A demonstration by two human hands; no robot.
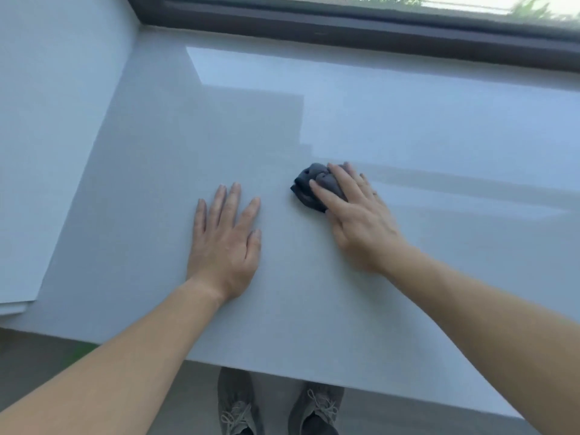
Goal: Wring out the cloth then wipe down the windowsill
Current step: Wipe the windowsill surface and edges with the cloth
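Observation:
A wide white windowsill (157, 146) fills most of the view. A dark grey cloth (309, 186), bunched up, lies on it right of centre. My right hand (354, 215) presses down on the cloth, fingers spread over it; part of the cloth is hidden under the palm. My left hand (224, 237) rests flat on the sill to the left of the cloth, fingers apart, holding nothing.
A dark window frame (345, 29) runs along the far edge of the sill. A white side wall (56, 120) bounds the sill on the left. Below the sill's near edge are a grey floor (37, 365) and two grey shoes (238, 406).

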